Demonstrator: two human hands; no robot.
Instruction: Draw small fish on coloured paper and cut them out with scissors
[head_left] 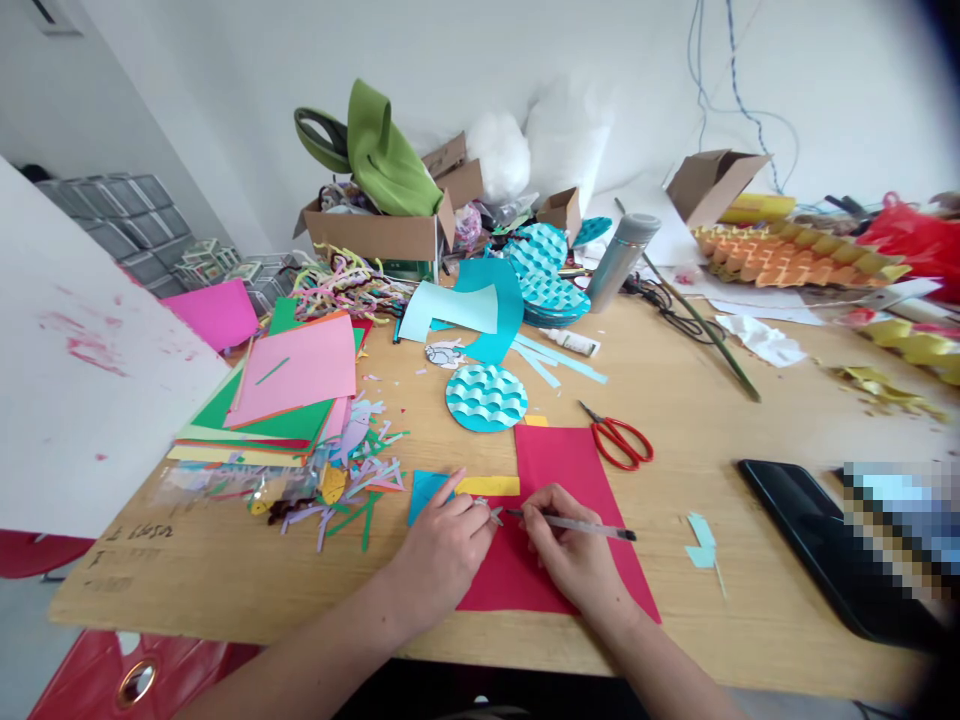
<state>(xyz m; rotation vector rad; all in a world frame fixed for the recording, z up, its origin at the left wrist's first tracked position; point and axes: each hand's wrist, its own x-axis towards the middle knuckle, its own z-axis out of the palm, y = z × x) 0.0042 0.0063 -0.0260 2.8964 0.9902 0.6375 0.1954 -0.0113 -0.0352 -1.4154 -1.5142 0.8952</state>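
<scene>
A red sheet of paper (pixel 559 455) lies on the table under both hands. My right hand (pixel 574 550) is closed round a slim pen (pixel 589 525), its tip pointing left just above the sheet. With its fingers bent, my left hand (pixel 446 545) presses a small pale paper cutout (pixel 496 515) against the red sheet; the fingers cover part of it. A yellow paper strip (pixel 487 486) and a blue paper piece (pixel 429 492) lie beside the left fingers. Beyond the red sheet rests a round turquoise disc (pixel 486 398) covered with wavy paper strips.
Red-handled scissors (pixel 621 442) lie right of the sheet, with a black phone (pixel 817 545) farther right. Coloured papers (pixel 300 370) and scraps (pixel 367 470) pile up on the left. A glue bottle (pixel 574 342), a grey flask (pixel 622 262) and a cardboard box (pixel 375 235) stand or lie behind.
</scene>
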